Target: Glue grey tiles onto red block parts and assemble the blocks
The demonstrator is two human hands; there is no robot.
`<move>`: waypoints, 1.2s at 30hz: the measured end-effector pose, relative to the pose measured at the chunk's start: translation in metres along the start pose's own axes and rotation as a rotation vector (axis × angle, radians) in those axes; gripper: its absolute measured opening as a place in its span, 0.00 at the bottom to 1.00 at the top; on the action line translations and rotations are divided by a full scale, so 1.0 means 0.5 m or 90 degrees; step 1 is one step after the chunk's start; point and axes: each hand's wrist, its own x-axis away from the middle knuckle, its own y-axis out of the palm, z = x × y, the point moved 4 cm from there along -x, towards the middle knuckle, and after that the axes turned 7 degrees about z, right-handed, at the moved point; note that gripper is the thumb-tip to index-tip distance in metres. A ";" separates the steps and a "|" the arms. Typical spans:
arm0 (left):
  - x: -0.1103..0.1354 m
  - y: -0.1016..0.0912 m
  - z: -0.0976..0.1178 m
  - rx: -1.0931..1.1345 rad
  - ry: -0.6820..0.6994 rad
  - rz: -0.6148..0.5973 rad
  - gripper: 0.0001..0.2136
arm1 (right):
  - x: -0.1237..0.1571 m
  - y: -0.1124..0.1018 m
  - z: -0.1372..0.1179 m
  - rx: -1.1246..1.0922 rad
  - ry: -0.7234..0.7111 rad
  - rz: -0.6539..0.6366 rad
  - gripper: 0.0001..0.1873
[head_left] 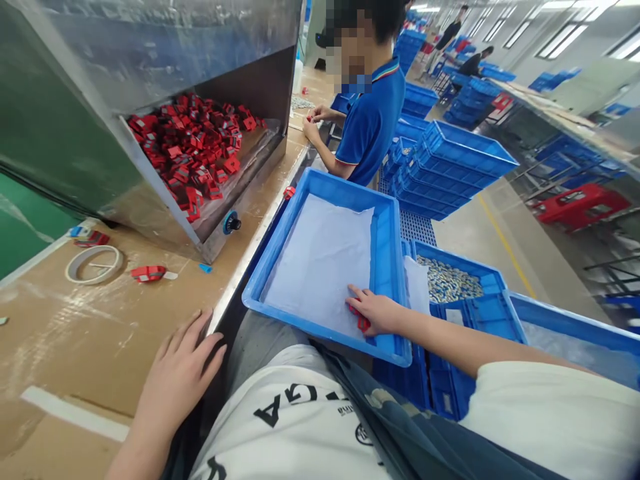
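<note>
My right hand (380,312) reaches into a shallow blue crate (257,287), its fingers closed round a small red plastic part (362,321) low over the crate's white sheet (320,253). The hand covers much of that part. The crate lies tilted across my lap, against the workbench. Nothing is in my left hand (183,367), which rests with spread fingers on the bench's metal edge (220,313). In front of it, another red part (149,273) lies on the brown bench top (60,333), close to a tape roll (94,265).
A metal bin (170,193) full of red parts (200,143) stands on the bench. Beyond my crate a co-worker in a blue shirt (373,127) handles a small red part. Stacked blue crates (450,170) and a crate of small metallic pieces (445,280) stand to the right.
</note>
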 end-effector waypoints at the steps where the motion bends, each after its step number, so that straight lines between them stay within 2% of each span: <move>1: 0.002 -0.001 0.001 -0.002 0.001 0.006 0.16 | -0.004 0.002 0.004 -0.002 0.010 -0.001 0.56; 4: -0.013 -0.010 0.026 -0.010 0.040 0.061 0.13 | -0.014 0.008 0.011 -0.011 0.008 0.013 0.54; 7: -0.070 -0.005 0.084 0.046 0.142 0.116 0.13 | -0.025 0.012 0.015 -0.025 -0.011 0.031 0.51; 10: -0.154 0.034 0.143 0.088 0.247 0.060 0.22 | -0.038 0.009 0.019 -0.043 -0.019 0.041 0.51; 12: -0.202 0.072 0.163 0.071 0.267 -0.029 0.28 | -0.047 0.006 0.024 -0.051 -0.022 0.039 0.49; 15: -0.237 0.125 0.163 0.045 0.221 -0.176 0.25 | -0.062 0.003 0.041 -0.061 -0.015 0.035 0.49; 17: -0.240 0.139 0.156 0.031 0.183 -0.213 0.24 | -0.072 0.004 0.057 -0.069 -0.003 0.038 0.54; 20: -0.239 0.135 0.144 0.000 0.135 -0.246 0.23 | -0.094 0.006 0.072 -0.072 0.011 0.033 0.63; 23: -0.249 0.116 0.132 -0.032 0.109 -0.275 0.21 | -0.124 0.002 0.071 -0.055 0.025 0.015 0.67; 29: -0.266 0.098 0.120 -0.044 0.104 -0.297 0.20 | -0.176 -0.021 0.058 -0.033 -0.029 0.039 0.60; 36: -0.263 0.098 0.121 -0.052 0.100 -0.306 0.19 | -0.191 -0.049 0.072 -0.068 -0.070 0.109 0.45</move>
